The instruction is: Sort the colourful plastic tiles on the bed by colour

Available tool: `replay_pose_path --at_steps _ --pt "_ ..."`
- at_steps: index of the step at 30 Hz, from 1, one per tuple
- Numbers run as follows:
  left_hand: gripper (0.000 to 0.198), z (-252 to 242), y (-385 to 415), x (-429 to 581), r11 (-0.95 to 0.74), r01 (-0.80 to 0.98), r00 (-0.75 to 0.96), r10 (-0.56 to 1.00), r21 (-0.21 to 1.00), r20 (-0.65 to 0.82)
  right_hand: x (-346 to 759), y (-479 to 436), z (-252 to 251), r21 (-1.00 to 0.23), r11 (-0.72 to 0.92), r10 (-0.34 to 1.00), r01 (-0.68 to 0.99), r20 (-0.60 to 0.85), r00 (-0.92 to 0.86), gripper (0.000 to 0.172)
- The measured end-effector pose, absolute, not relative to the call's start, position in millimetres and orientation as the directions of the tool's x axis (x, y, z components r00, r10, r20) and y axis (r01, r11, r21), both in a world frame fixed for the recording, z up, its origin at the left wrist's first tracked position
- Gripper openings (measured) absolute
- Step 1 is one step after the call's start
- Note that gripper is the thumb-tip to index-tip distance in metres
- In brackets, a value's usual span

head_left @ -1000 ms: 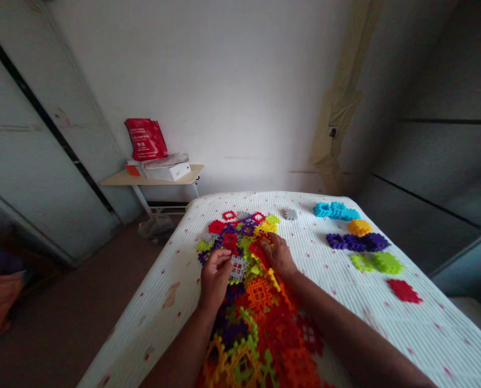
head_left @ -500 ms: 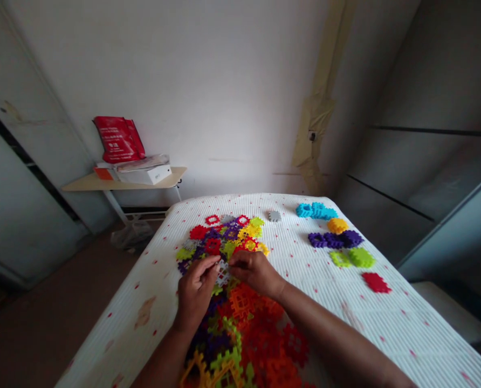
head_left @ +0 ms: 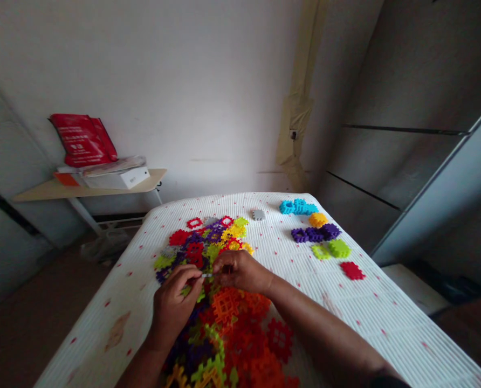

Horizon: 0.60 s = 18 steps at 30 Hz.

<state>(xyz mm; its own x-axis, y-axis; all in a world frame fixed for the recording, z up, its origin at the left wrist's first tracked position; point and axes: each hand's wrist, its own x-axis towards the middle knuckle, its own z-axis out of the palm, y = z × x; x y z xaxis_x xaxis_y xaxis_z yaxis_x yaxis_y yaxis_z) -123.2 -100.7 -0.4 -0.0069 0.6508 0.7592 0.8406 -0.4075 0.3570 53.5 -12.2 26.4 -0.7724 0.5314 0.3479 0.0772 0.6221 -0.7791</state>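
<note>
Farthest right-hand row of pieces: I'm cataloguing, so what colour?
The row is light blue in the head view.

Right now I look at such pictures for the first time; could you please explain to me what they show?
There is no machine here: you see a person's bare left hand and right hand. One camera, worn on the person's head, looks forward and down. On the white cloth lies a mixed pile of toothed pieces; to its right lie smaller groups, such as blue pieces and purple pieces. The left hand pinches a thin pale piece; whether the right hand also grips it is unclear.
</note>
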Motion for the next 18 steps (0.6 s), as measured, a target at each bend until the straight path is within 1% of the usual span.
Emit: replay_pose_path --at_steps 3,7,9,12,15,18 --pt "0.007 3 -102 -119 -0.429 0.853 0.042 0.623 0.296 0.781 58 -8 28 -0.87 0.488 0.553 0.072 0.245 -0.796 0.012" --pt "0.01 7 -103 -113 -0.472 0.859 0.125 0.567 0.196 0.814 62 -7 33 -0.901 0.425 0.535 0.083 0.176 -0.826 0.021" --pt "0.011 8 -104 -111 -0.486 0.86 0.164 0.552 0.155 0.818 64 -7 36 -0.9 0.425 0.518 0.1 0.151 -0.842 0.023" --pt "0.012 7 -105 -108 -0.494 0.862 0.203 0.545 0.116 0.813 67 -4 40 -0.865 0.479 0.505 0.151 0.131 -0.853 0.022" --pt "0.013 8 -106 -104 -0.501 0.861 0.228 0.538 0.091 0.811 69 -1 42 -0.828 0.529 0.473 0.187 0.105 -0.875 0.027" --pt "0.015 10 -107 -100 -0.516 0.856 0.282 0.524 0.036 0.804 70 0 41 -0.826 0.527 0.452 0.202 0.071 -0.889 0.032"
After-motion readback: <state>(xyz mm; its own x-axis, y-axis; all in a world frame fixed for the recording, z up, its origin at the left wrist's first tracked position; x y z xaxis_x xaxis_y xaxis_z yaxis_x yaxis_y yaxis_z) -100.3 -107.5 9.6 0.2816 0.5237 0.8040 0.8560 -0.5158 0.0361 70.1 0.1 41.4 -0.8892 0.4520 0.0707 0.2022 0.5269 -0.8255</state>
